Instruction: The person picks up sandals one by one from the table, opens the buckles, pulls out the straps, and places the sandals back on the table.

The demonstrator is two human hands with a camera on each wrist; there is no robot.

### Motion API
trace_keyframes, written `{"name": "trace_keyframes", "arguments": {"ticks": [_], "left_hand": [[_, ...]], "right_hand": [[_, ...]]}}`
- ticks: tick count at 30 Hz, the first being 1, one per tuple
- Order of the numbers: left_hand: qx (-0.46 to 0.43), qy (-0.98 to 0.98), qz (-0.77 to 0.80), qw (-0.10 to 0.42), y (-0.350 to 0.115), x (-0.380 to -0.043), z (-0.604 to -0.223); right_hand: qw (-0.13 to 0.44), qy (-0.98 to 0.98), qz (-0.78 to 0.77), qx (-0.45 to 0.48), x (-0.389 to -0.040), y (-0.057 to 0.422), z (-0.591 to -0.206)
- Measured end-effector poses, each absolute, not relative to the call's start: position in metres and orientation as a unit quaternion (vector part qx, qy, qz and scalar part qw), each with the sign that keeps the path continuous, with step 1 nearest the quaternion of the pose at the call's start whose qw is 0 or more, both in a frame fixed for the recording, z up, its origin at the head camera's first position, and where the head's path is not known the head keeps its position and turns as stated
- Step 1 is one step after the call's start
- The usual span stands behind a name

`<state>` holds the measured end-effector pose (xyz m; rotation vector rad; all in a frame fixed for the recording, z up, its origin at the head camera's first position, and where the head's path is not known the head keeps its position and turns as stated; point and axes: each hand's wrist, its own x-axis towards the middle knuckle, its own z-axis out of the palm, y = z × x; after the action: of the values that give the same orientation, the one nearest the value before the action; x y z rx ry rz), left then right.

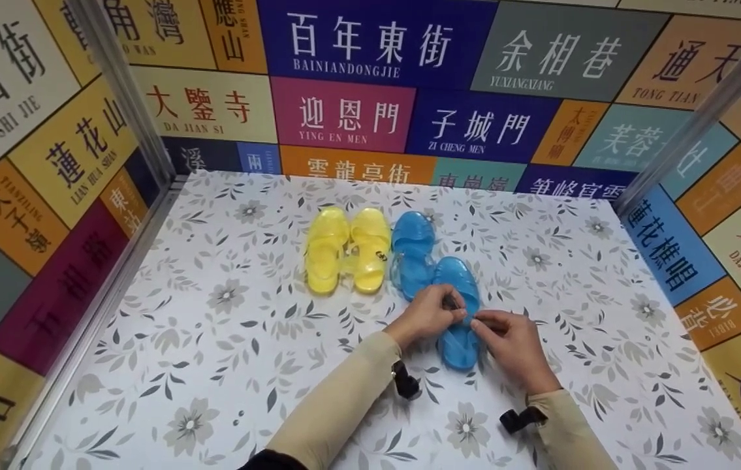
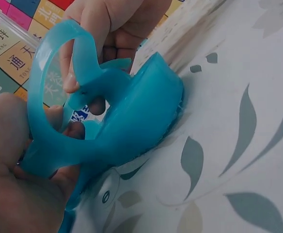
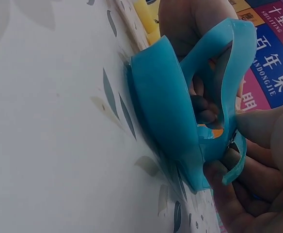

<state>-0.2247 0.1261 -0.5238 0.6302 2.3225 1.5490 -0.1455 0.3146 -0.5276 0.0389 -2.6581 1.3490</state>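
A blue jelly sandal (image 1: 459, 352) lies on the patterned tabletop, toe pointing away, with both hands at its ankle strap (image 3: 238, 63). My left hand (image 1: 432, 314) grips the strap on the sandal's left side. From the right, my right hand (image 1: 515, 343) pinches the strap near its buckle, where a loose strap end (image 3: 236, 170) sticks out between thumb and fingers. The strap arches above the heel (image 2: 146, 107) in the left wrist view. The matching blue sandal (image 1: 413, 230) sits just left and farther back, partly behind my left hand.
Two yellow sandals, a left one (image 1: 326, 251) and a right one (image 1: 370, 251), stand side by side left of the blue pair. The floral tabletop (image 1: 226, 365) is bordered by sign-printed panels (image 1: 370, 49) at the back and sides, with metal posts (image 1: 135, 85) at the corners.
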Motion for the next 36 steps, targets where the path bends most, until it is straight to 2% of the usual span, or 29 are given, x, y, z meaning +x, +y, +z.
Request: {"name": "trace_keyframes", "arguments": {"ticks": [9,36], "left_hand": [[0.31,0.813,0.475,0.134,0.1238,-0.2265,-0.5221],[0.338,0.808,0.468,0.117,0.1263,-0.2256,-0.5222]], "right_hand": [[0.091,-0.889,0.448,0.017,-0.145,0.3161,-0.5301],[0.1,-0.884,0.456,0.016,-0.1426,0.3146,-0.5278]]}}
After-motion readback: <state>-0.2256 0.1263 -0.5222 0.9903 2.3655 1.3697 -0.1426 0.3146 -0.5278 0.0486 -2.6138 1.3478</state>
